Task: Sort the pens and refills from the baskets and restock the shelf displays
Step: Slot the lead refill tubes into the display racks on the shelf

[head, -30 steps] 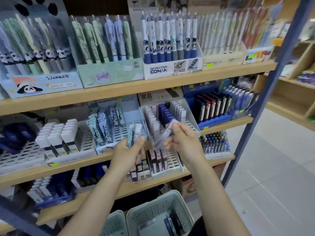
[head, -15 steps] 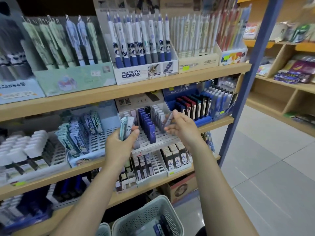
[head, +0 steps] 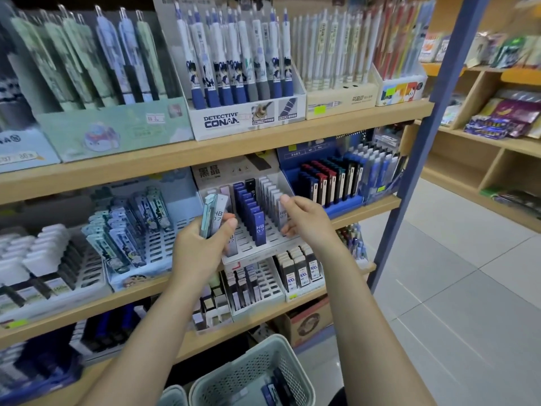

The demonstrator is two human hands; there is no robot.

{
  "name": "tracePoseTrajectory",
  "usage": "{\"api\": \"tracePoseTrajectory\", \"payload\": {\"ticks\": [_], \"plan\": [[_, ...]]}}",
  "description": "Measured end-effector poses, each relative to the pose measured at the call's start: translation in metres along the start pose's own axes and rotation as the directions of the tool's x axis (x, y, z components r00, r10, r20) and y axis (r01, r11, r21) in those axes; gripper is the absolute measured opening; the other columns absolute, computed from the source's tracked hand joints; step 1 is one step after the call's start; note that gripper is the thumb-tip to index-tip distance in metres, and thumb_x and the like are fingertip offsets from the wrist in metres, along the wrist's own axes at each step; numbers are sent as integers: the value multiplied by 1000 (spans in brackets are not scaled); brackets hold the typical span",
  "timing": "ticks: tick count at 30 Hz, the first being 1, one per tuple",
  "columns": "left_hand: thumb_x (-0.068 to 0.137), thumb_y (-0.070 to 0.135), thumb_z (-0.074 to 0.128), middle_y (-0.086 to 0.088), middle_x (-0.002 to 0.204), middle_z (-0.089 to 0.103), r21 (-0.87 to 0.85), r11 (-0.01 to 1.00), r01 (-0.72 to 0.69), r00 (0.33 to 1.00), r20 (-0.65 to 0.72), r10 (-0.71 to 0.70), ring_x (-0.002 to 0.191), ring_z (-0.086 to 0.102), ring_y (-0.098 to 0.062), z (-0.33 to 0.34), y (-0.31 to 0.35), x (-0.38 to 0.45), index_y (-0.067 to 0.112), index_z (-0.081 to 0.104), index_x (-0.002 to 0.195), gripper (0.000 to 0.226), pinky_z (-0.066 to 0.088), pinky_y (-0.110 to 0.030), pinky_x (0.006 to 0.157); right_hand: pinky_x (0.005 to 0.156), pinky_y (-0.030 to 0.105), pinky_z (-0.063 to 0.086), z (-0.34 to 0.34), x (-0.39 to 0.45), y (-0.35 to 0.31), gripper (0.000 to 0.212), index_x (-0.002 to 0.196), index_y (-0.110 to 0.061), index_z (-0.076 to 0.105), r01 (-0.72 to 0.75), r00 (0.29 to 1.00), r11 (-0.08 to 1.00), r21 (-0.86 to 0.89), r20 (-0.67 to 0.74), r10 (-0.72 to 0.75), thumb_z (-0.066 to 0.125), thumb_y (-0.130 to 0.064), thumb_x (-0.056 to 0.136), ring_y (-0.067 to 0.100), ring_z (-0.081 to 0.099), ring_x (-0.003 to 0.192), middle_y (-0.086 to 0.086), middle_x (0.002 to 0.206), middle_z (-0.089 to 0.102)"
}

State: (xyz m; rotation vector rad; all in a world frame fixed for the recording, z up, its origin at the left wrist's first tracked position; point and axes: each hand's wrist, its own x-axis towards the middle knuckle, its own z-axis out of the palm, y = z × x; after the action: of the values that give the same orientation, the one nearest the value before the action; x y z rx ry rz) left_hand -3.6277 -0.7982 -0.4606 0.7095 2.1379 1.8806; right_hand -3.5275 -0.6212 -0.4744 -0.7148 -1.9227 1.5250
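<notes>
My left hand (head: 202,244) grips a small stack of flat lead refill cases (head: 213,213), pale blue and clear, marked HB 0.7, in front of the slotted white refill rack (head: 263,247) on the middle shelf. My right hand (head: 304,218) pinches one clear refill case (head: 282,213) at the rack's right-hand row of clear cases. A row of dark blue HB cases (head: 251,209) stands in the rack between my hands. Below, a grey perforated basket (head: 248,373) holds a few dark blue items.
Pen display boxes, among them the Detective Conan box (head: 248,115), line the top shelf (head: 234,145). More refill racks fill the lower shelves. A blue steel upright (head: 409,171) bounds the unit on the right, with tiled floor and wooden shelving beyond. A second basket's rim (head: 172,397) shows at the bottom.
Both hands have risen from in front of the lower shelf to the refill rack. My right hand has carried the clear case to the rack's right-hand row. The view has shifted right.
</notes>
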Motion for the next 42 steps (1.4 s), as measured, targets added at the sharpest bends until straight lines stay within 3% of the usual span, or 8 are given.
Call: {"api": "tracePoseTrajectory", "payload": {"ticks": [6, 11, 13, 16, 19, 28, 33, 42], "plan": [[102, 34, 54, 4, 66, 60, 9, 992, -126, 972, 203, 122, 49, 47, -12, 5, 24, -9, 22, 55, 99, 12, 42, -22, 47, 66, 30, 49, 10, 1, 1, 26, 89, -18, 67, -9, 985, 995, 102, -172, 27, 64, -43, 94, 8, 60, 57, 0, 64, 63], [101, 29, 57, -3, 70, 61, -55, 998, -13, 943, 330, 31, 47, 47, -14, 18, 30, -16, 17, 56, 95, 13, 36, -19, 43, 74, 50, 57, 11, 0, 1, 25, 87, -22, 58, 58, 943, 984, 168, -331, 1, 77, -38, 85, 22, 61, 73, -1, 80, 58], [100, 29, 59, -3, 70, 62, -73, 997, 35, 945, 326, -9, 47, 47, -14, 22, 27, -16, 19, 57, 94, 12, 38, -20, 44, 74, 49, 57, 4, -6, -4, 21, 82, -22, 60, 96, 934, 987, 132, -355, -43, 70, -38, 91, 17, 56, 68, -5, 74, 57], [100, 27, 60, -4, 68, 62, -99, 993, 70, 936, 352, -31, 46, 46, -14, 30, 24, -17, 17, 58, 98, 10, 36, -18, 41, 56, 24, 45, -10, -25, -20, 24, 88, -19, 70, 118, 987, 973, 199, -131, -93, 60, -39, 97, 6, 48, 55, -15, 59, 56], [101, 25, 58, -5, 68, 64, -83, 994, 69, 916, 400, -30, 46, 47, -15, 38, 23, -21, 14, 58, 102, 11, 34, -19, 40, 52, 17, 40, -15, -39, -29, 14, 97, -18, 74, 119, 984, 972, 201, 108, -143, 65, -28, 96, 7, 46, 54, -15, 57, 58], [102, 33, 55, 1, 63, 67, 67, 997, 47, 929, 363, -68, 41, 48, -12, 47, 6, -27, 14, 67, 103, 22, 38, -17, 43, 57, 28, 50, -26, -34, -10, 16, 102, -9, 60, 47, 998, 880, 473, 22, -65, 53, -23, 103, 21, 62, 61, 15, 90, 63], [102, 40, 52, -3, 67, 55, 108, 994, 30, 928, 365, -67, 42, 39, -9, 41, 0, -30, 18, 55, 108, 23, 34, -21, 42, 74, 35, 56, -33, -30, -3, 20, 105, -13, 62, 95, 995, 850, 518, -78, -64, 50, -28, 105, 22, 68, 74, 11, 92, 71], [101, 27, 56, -5, 73, 68, 5, 999, 50, 962, 268, -49, 49, 54, -16, 34, -12, -33, 8, 55, 97, 20, 38, -23, 40, 86, 43, 57, -26, -25, 6, 22, 106, -17, 64, 62, 997, 960, 274, 21, -71, 45, -29, 106, 24, 69, 82, 3, 86, 73]]}}
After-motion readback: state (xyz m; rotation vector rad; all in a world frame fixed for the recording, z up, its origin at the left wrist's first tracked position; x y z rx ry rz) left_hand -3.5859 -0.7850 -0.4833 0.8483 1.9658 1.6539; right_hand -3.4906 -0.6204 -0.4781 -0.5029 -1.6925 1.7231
